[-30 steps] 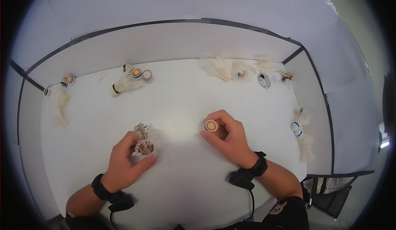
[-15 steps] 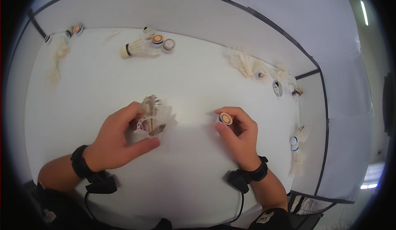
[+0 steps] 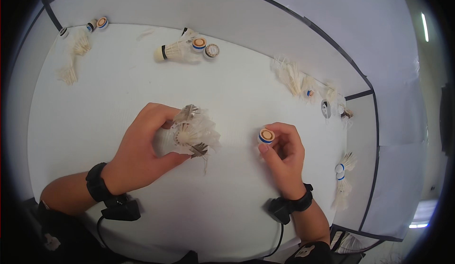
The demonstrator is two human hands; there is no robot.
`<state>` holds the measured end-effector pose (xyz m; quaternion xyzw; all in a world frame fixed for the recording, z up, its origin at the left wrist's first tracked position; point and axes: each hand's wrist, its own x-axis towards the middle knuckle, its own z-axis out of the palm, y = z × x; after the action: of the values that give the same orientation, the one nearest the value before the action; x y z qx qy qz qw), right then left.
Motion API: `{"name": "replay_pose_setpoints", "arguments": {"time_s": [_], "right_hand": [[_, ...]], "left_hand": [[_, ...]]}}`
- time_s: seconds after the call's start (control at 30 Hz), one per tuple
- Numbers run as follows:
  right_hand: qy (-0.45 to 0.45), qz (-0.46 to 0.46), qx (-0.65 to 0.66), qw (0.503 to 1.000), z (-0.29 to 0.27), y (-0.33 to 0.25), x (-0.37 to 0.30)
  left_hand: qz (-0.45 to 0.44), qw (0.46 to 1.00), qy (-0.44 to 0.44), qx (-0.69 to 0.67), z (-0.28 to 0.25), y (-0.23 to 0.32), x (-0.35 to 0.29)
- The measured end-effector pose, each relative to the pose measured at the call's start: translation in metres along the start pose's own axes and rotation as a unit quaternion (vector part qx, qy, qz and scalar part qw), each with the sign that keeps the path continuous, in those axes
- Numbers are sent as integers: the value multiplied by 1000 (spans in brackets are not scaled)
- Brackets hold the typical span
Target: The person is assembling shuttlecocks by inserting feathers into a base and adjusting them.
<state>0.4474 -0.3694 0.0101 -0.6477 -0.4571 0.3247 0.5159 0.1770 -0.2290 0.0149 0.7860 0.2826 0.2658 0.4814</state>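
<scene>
My left hand [image 3: 142, 145] curves around a shuttlecock's feather skirt [image 3: 196, 133], with thumb and fingers at its sides. White and dark-marked feathers spread to the right, and a few loose strands hang below. The ring of quill shafts shows; no cork can be seen on it. To the right, a shuttlecock cork [image 3: 266, 135] is pinched between the thumb and fingers of my right hand [image 3: 284, 157]. This cork has a tan round face and a blue band. Skirt and cork are apart, both above the white table.
At the back lie a whole shuttlecock [image 3: 175, 52] and loose corks [image 3: 212, 50]. Feather pieces [image 3: 78, 43] sit at the far left, more feathers [image 3: 290, 77] at the back right. Two shuttlecocks [image 3: 340, 169] lie by the right wall. Low white walls [image 3: 237, 13] surround the white table [image 3: 227, 93].
The feather skirt has turned in my left hand, so its ring of shafts faces me more. My right hand still pinches the cork. The whole view has shifted slightly.
</scene>
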Motion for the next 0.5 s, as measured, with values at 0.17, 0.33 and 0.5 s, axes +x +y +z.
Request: {"name": "replay_pose_setpoints", "arguments": {"time_s": [0.17, 0.33, 0.5], "right_hand": [[0, -15, -12, 1000, 1, -2, 1], [-21, -58, -29, 998, -1, -5, 4], [-11, -27, -39, 999, 0, -6, 5]], "left_hand": [[66, 998, -1, 1, 2, -9, 4], [70, 995, -48, 45, -2, 4, 9], [88, 993, -45, 57, -1, 3, 11]]}}
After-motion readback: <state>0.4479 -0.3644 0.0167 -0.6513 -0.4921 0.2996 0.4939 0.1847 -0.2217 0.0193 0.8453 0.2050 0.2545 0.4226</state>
